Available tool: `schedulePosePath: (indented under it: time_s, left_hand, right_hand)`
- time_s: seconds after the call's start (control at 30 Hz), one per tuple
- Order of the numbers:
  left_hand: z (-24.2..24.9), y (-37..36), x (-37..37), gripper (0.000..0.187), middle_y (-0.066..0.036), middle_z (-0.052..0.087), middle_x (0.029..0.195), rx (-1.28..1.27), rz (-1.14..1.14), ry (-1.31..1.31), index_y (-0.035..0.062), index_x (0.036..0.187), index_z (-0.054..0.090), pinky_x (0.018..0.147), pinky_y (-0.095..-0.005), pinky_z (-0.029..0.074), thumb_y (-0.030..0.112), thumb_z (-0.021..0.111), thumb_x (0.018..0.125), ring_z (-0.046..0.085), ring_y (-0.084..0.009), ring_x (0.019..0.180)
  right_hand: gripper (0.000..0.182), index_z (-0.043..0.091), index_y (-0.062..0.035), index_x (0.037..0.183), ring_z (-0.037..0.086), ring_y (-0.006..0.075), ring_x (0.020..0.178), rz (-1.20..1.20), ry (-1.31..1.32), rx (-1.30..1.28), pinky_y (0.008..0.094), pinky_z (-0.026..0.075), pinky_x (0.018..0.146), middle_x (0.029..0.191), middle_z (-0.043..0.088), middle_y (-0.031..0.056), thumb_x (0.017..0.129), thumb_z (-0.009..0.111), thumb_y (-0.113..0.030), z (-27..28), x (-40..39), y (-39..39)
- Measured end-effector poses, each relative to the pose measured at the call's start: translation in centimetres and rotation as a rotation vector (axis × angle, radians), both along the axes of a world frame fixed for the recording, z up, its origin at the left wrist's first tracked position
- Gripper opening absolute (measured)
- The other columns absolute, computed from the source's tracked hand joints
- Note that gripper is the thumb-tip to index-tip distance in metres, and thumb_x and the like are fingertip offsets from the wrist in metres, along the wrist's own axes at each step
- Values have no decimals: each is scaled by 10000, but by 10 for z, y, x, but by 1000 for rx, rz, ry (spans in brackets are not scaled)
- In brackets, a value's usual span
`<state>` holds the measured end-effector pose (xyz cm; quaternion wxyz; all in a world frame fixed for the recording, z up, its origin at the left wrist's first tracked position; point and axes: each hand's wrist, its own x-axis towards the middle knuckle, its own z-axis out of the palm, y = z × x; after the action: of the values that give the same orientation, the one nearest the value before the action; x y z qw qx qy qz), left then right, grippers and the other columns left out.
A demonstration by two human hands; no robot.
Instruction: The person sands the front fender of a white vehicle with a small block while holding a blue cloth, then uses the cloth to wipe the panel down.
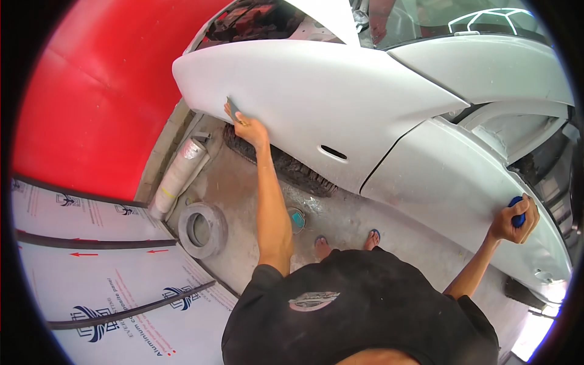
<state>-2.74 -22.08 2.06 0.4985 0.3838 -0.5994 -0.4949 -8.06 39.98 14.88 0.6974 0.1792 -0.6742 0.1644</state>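
My left hand [248, 129] is closed around a grey sheet like sandpaper [233, 108], close against the pale side panel [274, 79] of a car. A yellowish bit shows beside the sheet under my fingers. On the right, my right hand [517, 222] grips a blue object [518, 212], near or against the rounded front panel [438, 176]. My fingers cover most of that blue object, so its kind is hidden. A dark slot [333, 153] is cut into the side panel, between my hands.
Below the car lies a dark tyre [298, 173]. A rolled sheet [177, 176], a grey coil [202, 230] and a round container with a teal centre [297, 220] are on the concrete floor [347, 213]. Printed composite panels [121, 267] and a red wall [103, 109] stand left.
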Motion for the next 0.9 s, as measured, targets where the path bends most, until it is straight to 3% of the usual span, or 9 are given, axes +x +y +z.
schedulePosePath:
  time_s: [0.07, 0.17, 0.27, 0.43, 0.57, 0.63, 0.77, 0.87, 0.9]
  left_hand:
    - [-8, 29, 0, 557, -316, 434, 1635, -93, 13, 53, -150, 1566, 402, 1278, -484, 324, 245, 359, 1177, 381, -387, 1568]
    - [-92, 155, -7, 557, -315, 423, 1639, -557, 64, 201, -149, 1563, 409, 1306, -504, 287, 252, 349, 1181, 344, -399, 1582]
    - [-94, 107, -13, 548, -310, 433, 1636, -482, 110, 244, -139, 1570, 406, 1314, -489, 275, 241, 343, 1182, 346, -397, 1582]
    - [-44, -3, -4, 481, -322, 558, 1527, -111, 143, 109, -105, 1527, 492, 1159, -495, 450, 188, 385, 1161, 605, -438, 1353]
    - [-108, 152, -5, 533, -317, 387, 1659, -439, 121, 133, -125, 1586, 398, 1311, -513, 256, 213, 334, 1179, 300, -419, 1590]
    - [-116, 133, -7, 525, -318, 389, 1658, -466, 122, 168, -134, 1577, 404, 1310, -513, 266, 201, 347, 1176, 335, -420, 1579]
    - [-41, 4, -3, 503, -318, 492, 1594, -176, 188, 102, -119, 1583, 404, 1247, -466, 380, 157, 374, 1163, 482, -406, 1500]
    - [-49, 36, -2, 510, -316, 473, 1609, -231, 152, 144, -111, 1587, 401, 1245, -465, 380, 176, 391, 1166, 485, -404, 1496]
    - [-65, 72, -3, 519, -317, 370, 1669, -257, 129, 157, -116, 1600, 374, 1308, -491, 280, 172, 358, 1168, 331, -413, 1585]
  right_hand:
    - [139, 738, 36, 881, 730, 283, 803, 0, 4, -13, 391, 594, 782, 883, 777, 144, 998, 698, -28, -2, -1, 1]
    - [137, 741, 41, 887, 728, 279, 808, 5, 0, -37, 388, 596, 792, 892, 777, 144, 999, 694, -22, -3, -1, -2]
    - [138, 737, 44, 884, 727, 280, 809, 20, 3, -32, 391, 595, 794, 892, 776, 146, 998, 692, -20, -3, -2, -1]
    - [144, 731, 42, 881, 726, 286, 802, 30, -9, -23, 399, 592, 784, 880, 772, 149, 1000, 693, -29, 0, 0, -4]
    - [154, 726, 43, 878, 724, 301, 781, 21, 15, 10, 405, 590, 751, 861, 768, 159, 1003, 693, -40, 0, -4, 0]
    - [155, 724, 44, 878, 723, 300, 782, 27, 6, -7, 404, 590, 752, 861, 767, 160, 1004, 690, -38, 0, -2, -2]
    - [150, 722, 41, 875, 722, 299, 793, 45, -5, -5, 404, 590, 756, 875, 769, 158, 1002, 692, -33, 0, 0, -2]
    - [143, 720, 39, 880, 721, 298, 798, 28, -9, -4, 405, 590, 759, 880, 768, 157, 1002, 693, -29, 0, -1, -1]
    - [140, 720, 39, 882, 721, 298, 799, 25, -8, -11, 405, 589, 760, 882, 768, 156, 1002, 693, -28, -1, -1, -1]
